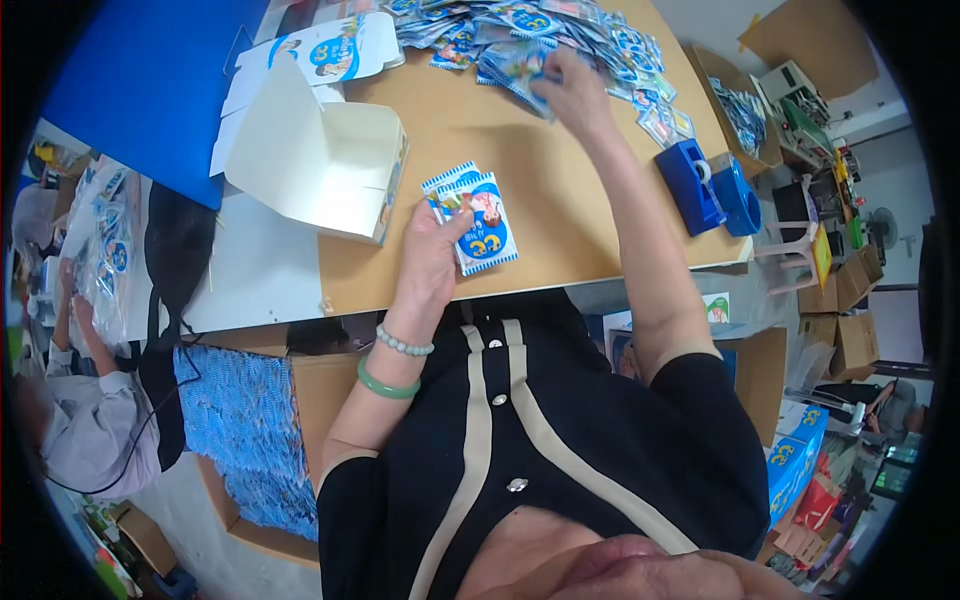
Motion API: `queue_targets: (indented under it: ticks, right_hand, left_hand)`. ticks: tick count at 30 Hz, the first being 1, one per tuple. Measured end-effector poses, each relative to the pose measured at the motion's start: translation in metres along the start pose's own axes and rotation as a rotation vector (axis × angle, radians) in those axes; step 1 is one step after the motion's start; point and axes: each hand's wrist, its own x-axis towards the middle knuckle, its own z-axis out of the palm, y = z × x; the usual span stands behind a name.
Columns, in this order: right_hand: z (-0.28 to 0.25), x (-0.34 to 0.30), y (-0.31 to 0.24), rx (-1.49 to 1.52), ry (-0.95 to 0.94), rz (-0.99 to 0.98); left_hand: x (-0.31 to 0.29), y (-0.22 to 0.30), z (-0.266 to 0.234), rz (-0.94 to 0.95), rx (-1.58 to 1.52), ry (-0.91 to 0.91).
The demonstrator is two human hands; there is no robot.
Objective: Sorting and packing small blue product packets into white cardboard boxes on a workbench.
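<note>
My left hand (433, 250) is closed round a few blue-and-white foil packets (487, 228), held in a small overlapping stack above the table near its front edge. Its thumb lies across the top packet. My right hand (578, 95) reaches to the near side of a large heap of similar packets (620, 50). Its fingers are pinched on a packet (525, 70) there, a little smeared by motion. Left of my left hand stands an open white carton (365, 150) with its lid raised; its visible inside is bare.
Flattened printed cartons (350, 50) lie at the back left, by a blue panel (140, 70). A blue tape dispenser (690, 185) sits at the table's right edge. Below left is a box of blue packet strips (250, 430). Another person (100, 420) is at the far left.
</note>
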Motion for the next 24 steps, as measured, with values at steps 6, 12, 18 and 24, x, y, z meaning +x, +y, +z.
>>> queue_targets:
  ticks: [6, 12, 18, 24]
  right_hand:
    - [0.027, 0.063, 0.046, -0.379, -0.079, -0.239]
    - [0.027, -0.036, 0.026, -0.463, -0.238, -0.446]
    - [-0.004, -0.122, 0.016, -0.138, -0.407, -0.371]
    - [-0.039, -0.118, -0.001, 0.214, -0.507, 0.029]
  left_hand:
    - [0.004, -0.006, -0.007, 0.031, -0.051, -0.025]
    - [0.007, -0.008, -0.02, 0.039, -0.231, -0.016]
    - [0.001, -0.002, -0.018, 0.065, -0.274, 0.033]
    - [0.001, 0.001, -0.021, 0.06, -0.265, 0.004]
